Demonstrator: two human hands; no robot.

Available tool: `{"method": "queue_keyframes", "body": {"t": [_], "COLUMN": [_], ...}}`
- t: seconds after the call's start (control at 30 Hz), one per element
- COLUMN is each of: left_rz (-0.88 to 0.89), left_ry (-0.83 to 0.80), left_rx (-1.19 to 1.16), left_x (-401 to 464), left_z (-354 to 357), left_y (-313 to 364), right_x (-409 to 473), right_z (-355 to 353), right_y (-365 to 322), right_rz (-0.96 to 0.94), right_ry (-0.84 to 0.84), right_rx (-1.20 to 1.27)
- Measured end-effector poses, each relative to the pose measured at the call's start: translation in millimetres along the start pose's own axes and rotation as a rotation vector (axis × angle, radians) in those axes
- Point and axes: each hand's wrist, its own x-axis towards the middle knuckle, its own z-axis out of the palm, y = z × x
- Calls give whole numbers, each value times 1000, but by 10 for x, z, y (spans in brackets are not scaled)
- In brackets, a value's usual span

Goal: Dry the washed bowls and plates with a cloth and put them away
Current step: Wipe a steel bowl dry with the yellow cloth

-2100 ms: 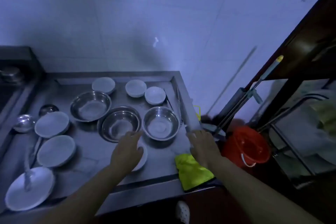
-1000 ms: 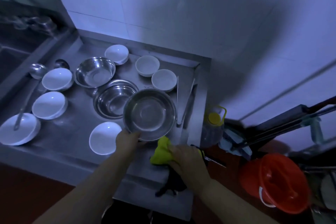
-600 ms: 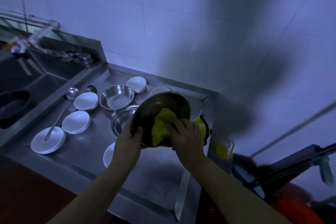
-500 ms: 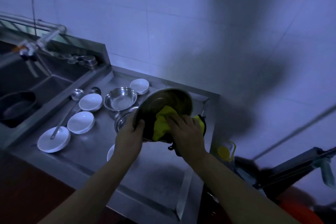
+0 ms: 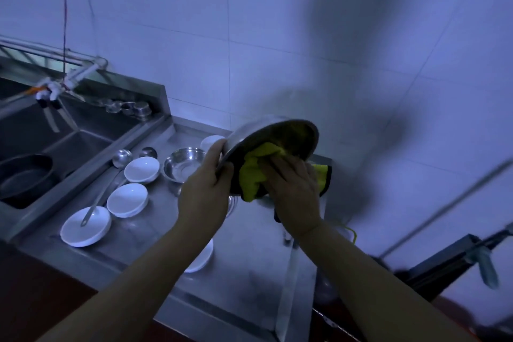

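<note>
Left hand (image 5: 205, 191) gripping the rim of a tilted steel bowl (image 5: 268, 141) above the worktop (image 5: 249, 253), right hand (image 5: 291, 189) pressing a yellow cloth (image 5: 254, 172) inside, its fingertips partly hidden, a white dish (image 5: 198, 259) half covered by the forearm, dim light blurring detail.

White plate (image 5: 200, 259): largely hidden beneath the left forearm. Steel bowl (image 5: 232, 204) on the bench (image 5: 249, 272): mostly covered by the left hand (image 5: 204, 194). Pan (image 5: 23, 175): cut off by the left edge. Bottom-right corner objects: blurred, unidentifiable.

No readable text, label, brand, number or sign anywhere in view.
</note>
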Motion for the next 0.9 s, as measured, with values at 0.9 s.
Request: {"method": "queue_keyframes", "body": {"t": [0.9], "left_rz": [-185], "left_ry": [-224], "left_rx": [-398], "left_x": [424], "left_z": [-438], "left_y": [254], "right_x": [198], "right_z": [-70], "right_y": [-126], "right_rz": [-339], "right_ry": [-19], "right_rx": [-159]}}
